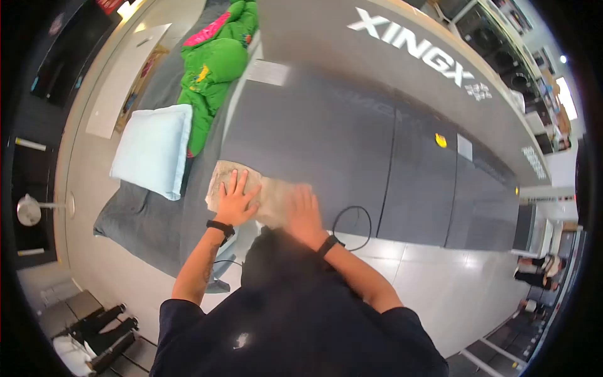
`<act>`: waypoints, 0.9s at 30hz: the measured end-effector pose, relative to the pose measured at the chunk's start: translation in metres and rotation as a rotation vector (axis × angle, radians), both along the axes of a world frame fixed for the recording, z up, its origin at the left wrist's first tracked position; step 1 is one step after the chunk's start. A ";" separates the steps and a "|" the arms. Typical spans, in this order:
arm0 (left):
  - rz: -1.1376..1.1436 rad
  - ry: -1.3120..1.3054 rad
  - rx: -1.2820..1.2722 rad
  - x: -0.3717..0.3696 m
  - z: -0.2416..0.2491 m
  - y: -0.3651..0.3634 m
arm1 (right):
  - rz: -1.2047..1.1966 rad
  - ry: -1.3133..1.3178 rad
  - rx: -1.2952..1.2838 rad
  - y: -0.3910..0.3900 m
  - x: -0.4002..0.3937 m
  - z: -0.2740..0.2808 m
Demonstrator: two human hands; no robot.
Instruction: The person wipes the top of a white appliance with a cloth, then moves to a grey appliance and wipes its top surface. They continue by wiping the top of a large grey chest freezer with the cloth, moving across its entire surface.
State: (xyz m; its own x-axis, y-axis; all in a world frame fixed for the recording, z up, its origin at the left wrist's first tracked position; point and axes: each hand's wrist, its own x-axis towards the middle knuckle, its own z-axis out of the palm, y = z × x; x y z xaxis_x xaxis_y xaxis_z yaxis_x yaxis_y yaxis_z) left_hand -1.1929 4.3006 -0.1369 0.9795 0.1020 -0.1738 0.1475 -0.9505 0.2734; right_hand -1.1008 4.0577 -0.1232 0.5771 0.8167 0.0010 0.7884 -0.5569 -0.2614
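Note:
A beige cloth (269, 200), folded or crumpled, lies on the near left edge of a dark grey freezer-like top (308, 125). My left hand (236, 204) rests flat on the cloth's left part with its fingers spread. On the cloth's right end is my right hand (305, 215), blurred by motion, its fingers stretched forward. Neither hand grips the cloth. A black cable loop (352, 227) sits just right of my right hand, at the edge of the grey top.
Left of the grey top, a grey sofa (151, 210) holds a light blue pillow (154, 147) and a green blanket (213, 75). A yellow object (441, 140) lies farther right. Behind rises a panel (326, 38) with white lettering. People (540, 271) are at far right and lower left.

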 end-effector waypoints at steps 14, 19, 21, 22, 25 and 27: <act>-0.144 -0.062 -0.068 0.034 -0.006 -0.197 | -0.352 0.183 -0.172 -0.218 -0.004 0.009; -0.159 -0.044 -0.007 0.049 -0.006 -0.233 | -0.388 0.229 -0.071 -0.227 -0.002 0.006; -0.124 -0.084 -0.002 0.048 -0.019 -0.233 | -0.421 0.250 -0.106 -0.206 0.003 0.013; -0.141 -0.082 -0.014 0.047 -0.013 -0.228 | -0.440 0.255 -0.124 -0.194 0.007 0.015; -0.178 -0.120 -0.045 0.040 0.001 -0.202 | -0.430 0.220 -0.058 -0.166 0.005 0.000; -0.162 -0.201 -0.063 0.031 0.002 -0.186 | -0.346 0.182 -0.018 -0.150 0.001 -0.021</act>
